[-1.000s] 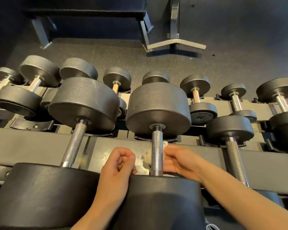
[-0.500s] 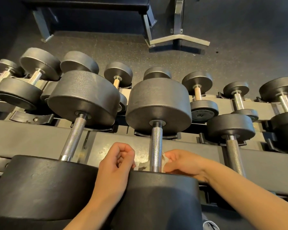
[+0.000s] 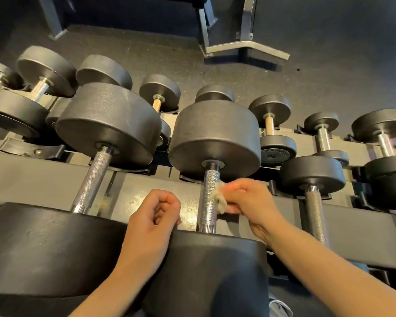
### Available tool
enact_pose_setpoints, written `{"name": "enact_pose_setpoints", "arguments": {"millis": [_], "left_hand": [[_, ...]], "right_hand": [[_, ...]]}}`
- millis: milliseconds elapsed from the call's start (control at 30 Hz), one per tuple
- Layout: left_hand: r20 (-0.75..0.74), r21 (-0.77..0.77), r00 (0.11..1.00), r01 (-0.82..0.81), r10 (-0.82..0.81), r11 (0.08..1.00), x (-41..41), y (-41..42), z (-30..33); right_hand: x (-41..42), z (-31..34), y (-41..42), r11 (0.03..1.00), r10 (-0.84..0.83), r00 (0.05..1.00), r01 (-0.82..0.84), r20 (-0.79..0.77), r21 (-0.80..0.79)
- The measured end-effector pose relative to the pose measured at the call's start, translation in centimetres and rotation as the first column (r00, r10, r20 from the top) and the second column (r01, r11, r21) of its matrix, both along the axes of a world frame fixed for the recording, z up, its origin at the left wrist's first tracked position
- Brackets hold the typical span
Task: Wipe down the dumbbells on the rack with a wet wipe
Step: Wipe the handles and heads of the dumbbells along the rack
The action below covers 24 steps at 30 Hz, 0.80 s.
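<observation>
A large black dumbbell (image 3: 215, 138) lies on the top tier of the rack (image 3: 32, 177), its knurled steel handle (image 3: 209, 200) pointing toward me. My right hand (image 3: 249, 202) pinches a crumpled whitish wet wipe (image 3: 220, 199) against the right side of that handle. My left hand (image 3: 153, 216) is curled into a loose fist and rests on the near black head (image 3: 215, 271) of the same dumbbell, left of the handle, with nothing in it.
A second big dumbbell (image 3: 108, 124) lies to the left, a smaller one (image 3: 313, 177) to the right. Several small dumbbells sit on the lower tier beyond. Past the rack lie dark speckled floor and a bench's grey metal feet (image 3: 245, 46).
My right hand has slid the wipe up the handle from near the lower head toward the middle. The left hand has stayed put. The camera has tilted a little.
</observation>
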State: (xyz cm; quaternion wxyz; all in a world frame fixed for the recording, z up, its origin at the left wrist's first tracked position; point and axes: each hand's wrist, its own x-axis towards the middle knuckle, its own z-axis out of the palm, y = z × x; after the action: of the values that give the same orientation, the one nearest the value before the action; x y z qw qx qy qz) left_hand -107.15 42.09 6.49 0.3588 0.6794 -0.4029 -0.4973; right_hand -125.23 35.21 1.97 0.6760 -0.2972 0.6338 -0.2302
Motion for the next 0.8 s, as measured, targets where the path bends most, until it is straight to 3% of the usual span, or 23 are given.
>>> {"name": "enact_pose_setpoints", "arguments": {"millis": [133,267,333,400,467,533,567,667,800], "left_hand": [[0.008,0.012,1.0,-0.003,0.003,1.0,-0.2,0.0,0.0],[0.018,0.014,1.0,-0.019,0.019,1.0,-0.3,0.0,0.1],[0.026,0.013,1.0,-0.015,0.014,1.0,-0.3,0.0,0.2],[0.05,0.001,0.999,-0.007,0.007,1.0,-0.2,0.0,0.2],[0.107,-0.022,0.994,0.001,0.001,1.0,-0.3,0.1,0.1],[0.196,-0.077,0.98,0.039,-0.023,0.996,-0.5,0.4,0.5],[0.251,-0.112,0.967,0.078,-0.048,0.991,-0.5,0.6,0.9],[0.403,-0.239,0.909,0.215,-0.105,0.947,0.1,1.5,2.4],[0.565,-0.387,0.825,0.263,0.002,0.884,4.6,2.5,5.5]], "right_hand": [[0.5,-0.9,-1.8,0.984,-0.142,0.982,0.125,-0.124,-0.13],[1.1,-1.8,-1.6,0.976,-0.184,0.969,0.161,-0.166,-0.147],[0.5,-1.0,-1.5,0.987,-0.048,0.979,0.016,-0.199,-0.158],[-0.5,0.2,-1.9,0.953,0.197,0.933,-0.254,-0.3,-0.164],[-1.0,1.6,-2.2,0.841,0.409,0.798,-0.518,-0.443,-0.155],[-0.6,2.8,-2.4,0.707,0.496,0.647,-0.688,-0.58,-0.163],[0.0,3.3,-2.6,0.662,0.502,0.613,-0.726,-0.61,-0.185],[2.4,5.0,-3.1,0.615,0.497,0.68,-0.714,-0.54,-0.333],[8.0,5.9,-3.9,0.51,0.519,0.684,-0.729,-0.513,-0.457]]}}
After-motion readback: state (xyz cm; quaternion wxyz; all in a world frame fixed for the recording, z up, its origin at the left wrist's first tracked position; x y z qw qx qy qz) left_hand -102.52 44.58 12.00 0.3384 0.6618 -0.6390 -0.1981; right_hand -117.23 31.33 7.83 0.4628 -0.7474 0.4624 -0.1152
